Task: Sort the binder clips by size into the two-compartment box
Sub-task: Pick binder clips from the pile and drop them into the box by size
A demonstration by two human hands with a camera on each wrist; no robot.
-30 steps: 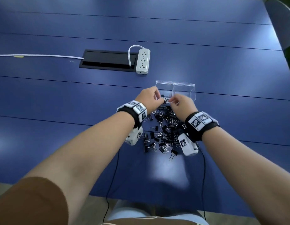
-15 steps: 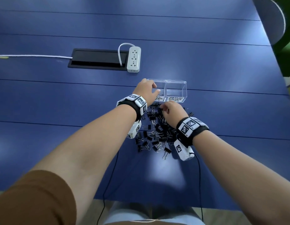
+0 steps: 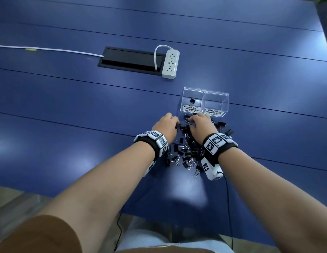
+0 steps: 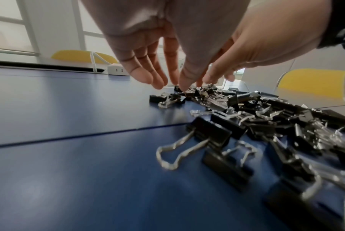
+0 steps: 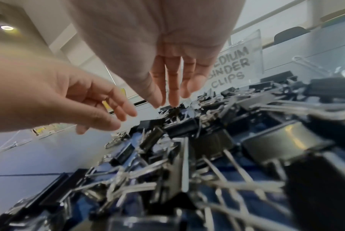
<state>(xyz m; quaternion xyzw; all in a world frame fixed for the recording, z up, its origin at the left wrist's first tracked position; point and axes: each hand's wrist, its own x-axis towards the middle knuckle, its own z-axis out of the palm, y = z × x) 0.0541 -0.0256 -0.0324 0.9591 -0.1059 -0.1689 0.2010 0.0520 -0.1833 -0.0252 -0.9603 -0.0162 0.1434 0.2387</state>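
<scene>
Landmark: clear two-compartment box point(image 3: 204, 102) on the blue table point(image 3: 67, 115). Its near wall carries two labels, "SMALL BINDER CLIPS" on the left compartment point(image 3: 192, 101) and "MEDIUM BINDER CLIPS" on the right compartment point(image 3: 216, 104).

One small black clip point(image 3: 192, 100) lies inside the left compartment. The right compartment shows no clips in the head view.

Pile of black binder clips point(image 3: 188, 150) with silver wire handles lies loose on the table just in front of the box, running from its near wall back toward the person. A few clips sit off to the right of the pile.

Left hand point(image 3: 166, 126): in front of the box's left corner, over the far left edge of the pile. Fingers extended downward and loosely spread, the tips at the clips; the left wrist view shows nothing gripped.

Right hand point(image 3: 200, 126): just in front of the box, over the far end of the pile. Fingers straight, pointing down, the tips at or just above a clip; no pinch visible.

The two hands are close together, not touching.

Beyond the box, to its left: a white power strip point(image 3: 170, 63) beside a black recessed cable hatch point(image 3: 131, 60).
</scene>
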